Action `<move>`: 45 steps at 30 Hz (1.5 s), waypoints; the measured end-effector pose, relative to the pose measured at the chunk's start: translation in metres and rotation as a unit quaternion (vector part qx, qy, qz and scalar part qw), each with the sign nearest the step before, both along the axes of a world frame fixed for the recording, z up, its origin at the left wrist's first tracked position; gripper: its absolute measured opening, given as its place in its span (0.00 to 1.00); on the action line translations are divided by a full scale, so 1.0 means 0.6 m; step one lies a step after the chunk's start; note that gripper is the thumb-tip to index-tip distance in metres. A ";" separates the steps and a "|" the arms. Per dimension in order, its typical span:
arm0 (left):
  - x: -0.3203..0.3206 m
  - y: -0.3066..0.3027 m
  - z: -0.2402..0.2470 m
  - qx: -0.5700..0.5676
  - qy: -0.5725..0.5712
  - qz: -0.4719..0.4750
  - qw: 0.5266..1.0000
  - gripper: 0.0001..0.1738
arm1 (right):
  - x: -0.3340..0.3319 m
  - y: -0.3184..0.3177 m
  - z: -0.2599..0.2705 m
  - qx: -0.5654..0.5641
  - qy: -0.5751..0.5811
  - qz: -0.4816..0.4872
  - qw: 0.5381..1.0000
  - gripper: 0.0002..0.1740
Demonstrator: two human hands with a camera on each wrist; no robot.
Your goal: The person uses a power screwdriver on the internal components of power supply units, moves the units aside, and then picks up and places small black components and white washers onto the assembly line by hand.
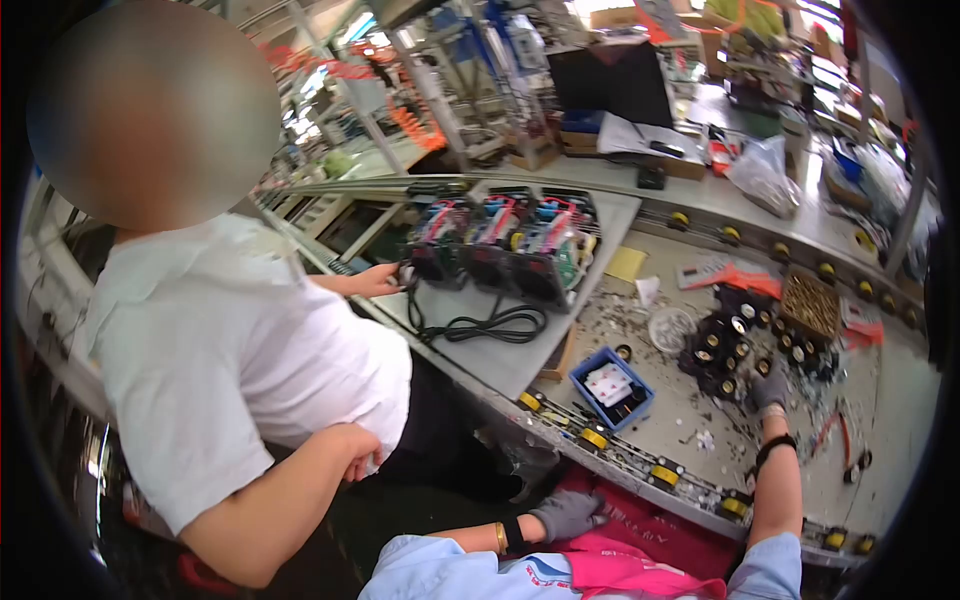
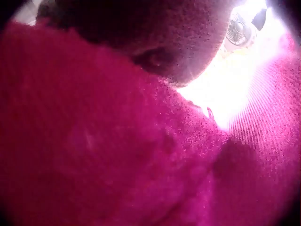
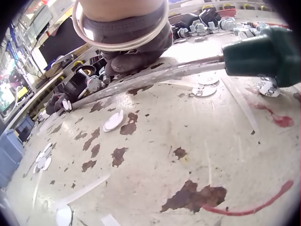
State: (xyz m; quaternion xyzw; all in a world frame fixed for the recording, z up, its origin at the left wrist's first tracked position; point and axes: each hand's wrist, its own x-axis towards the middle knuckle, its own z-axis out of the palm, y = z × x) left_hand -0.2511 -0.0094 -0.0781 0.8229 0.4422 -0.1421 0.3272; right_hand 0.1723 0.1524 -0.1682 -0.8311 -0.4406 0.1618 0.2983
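Observation:
My right hand (image 1: 770, 390), in a grey glove, reaches into a pile of black parts with brass-coloured round centres (image 1: 715, 350). One such part lies right at its fingertips; I cannot tell whether the fingers grip it. In the right wrist view the glove (image 3: 136, 59) hides most of that contact. A dark green handle (image 3: 256, 56) with a long shaft lies across the foreground there. My left hand (image 1: 570, 515), also gloved, rests loosely by the pink apron (image 1: 630, 565) below the bench edge. Pink cloth (image 2: 94, 132) fills most of the left wrist view.
A blue bin (image 1: 612, 390) holds white and black pieces. A box of brass-coloured small parts (image 1: 810, 305) and red-handled pliers (image 1: 832, 430) are on the bench. Wired units (image 1: 545, 250) and a coiled black cable (image 1: 495, 325) occupy a grey board, beside a person in a white shirt (image 1: 240, 360).

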 end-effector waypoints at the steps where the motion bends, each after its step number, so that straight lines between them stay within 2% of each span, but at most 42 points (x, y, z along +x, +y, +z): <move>1: 0.007 0.002 0.024 0.107 0.032 -0.042 0.993 0.25 | -0.004 -0.002 0.014 -0.037 0.003 -0.004 0.999 0.48; 3: -0.001 0.007 0.015 0.196 -0.005 -0.058 0.979 0.21 | -0.003 0.001 -0.001 -0.030 -0.024 -0.003 0.999 0.49; 4: -0.002 0.010 0.028 0.182 -0.090 -0.053 0.978 0.19 | 0.004 0.005 -0.025 -0.009 -0.040 -0.013 0.999 0.49; 5: 0.000 0.018 0.049 0.163 -0.173 -0.043 0.970 0.17 | -0.006 -0.003 -0.002 0.011 -0.002 -0.001 1.000 0.49; 7: 0.015 0.032 0.082 0.180 -0.273 -0.055 0.943 0.13 | -0.010 -0.005 0.001 -0.003 0.033 -0.009 0.999 0.44; 9: 0.034 0.050 0.100 0.191 -0.341 -0.039 0.920 0.11 | -0.011 -0.004 0.003 -0.021 0.025 -0.005 0.999 0.41; 11: 0.052 0.069 0.103 0.234 -0.348 -0.010 0.908 0.10 | -0.010 -0.002 -0.004 -0.032 0.000 -0.005 0.999 0.41; 13: 0.063 0.093 0.073 0.243 -0.387 0.019 0.889 0.09 | -0.014 -0.003 0.014 -0.062 0.000 -0.002 0.998 0.39; 15: 0.079 0.108 0.066 0.228 -0.394 0.057 0.889 0.10 | -0.024 -0.007 0.045 -0.086 0.028 -0.015 0.996 0.38; 18: 0.091 0.125 0.029 0.266 -0.415 0.056 0.868 0.11 | -0.027 -0.010 0.057 -0.087 0.058 -0.018 0.994 0.38; 21: 0.095 0.121 0.028 0.271 -0.367 0.056 0.888 0.10 | -0.031 -0.012 0.063 -0.086 0.054 -0.029 0.994 0.38; 22: 0.098 0.120 0.027 0.284 -0.375 0.045 0.881 0.10 | -0.036 -0.016 0.079 -0.083 0.107 -0.033 0.990 0.39; 25: 0.101 0.118 0.025 0.323 -0.340 0.024 0.883 0.10 | -0.040 -0.019 0.087 -0.074 0.111 -0.028 0.991 0.41; 26: 0.103 0.120 0.025 0.324 -0.362 0.029 0.874 0.11 | -0.041 -0.019 0.089 -0.082 0.123 -0.032 0.989 0.44; 29: 0.099 0.118 0.020 0.301 -0.340 0.042 0.890 0.13 | -0.037 -0.019 0.091 -0.101 0.158 -0.037 0.982 0.52; 30: 0.100 0.119 0.019 0.309 -0.347 0.045 0.884 0.12 | -0.006 -0.004 0.010 -0.072 -0.031 -0.007 0.997 0.57; 33: 0.100 0.117 0.025 0.308 -0.335 0.046 0.889 0.12 | -0.023 -0.012 0.051 -0.123 0.005 -0.001 0.992 0.59; 36: 0.101 0.120 0.015 0.319 -0.366 0.045 0.873 0.12 | -0.048 -0.019 0.081 -0.143 0.000 -0.028 0.989 0.56; 39: 0.097 0.119 0.011 0.317 -0.350 0.041 0.880 0.12 | -0.055 -0.026 0.115 -0.169 0.074 -0.023 0.983 0.57; 42: 0.096 0.121 0.008 0.309 -0.377 0.040 0.872 0.12 | -0.060 -0.029 0.104 -0.189 -0.093 0.015 0.978 0.52; 45: 0.094 0.122 0.010 0.282 -0.380 0.046 0.880 0.13 | -0.059 -0.044 0.127 -0.146 -0.037 0.093 0.984 0.43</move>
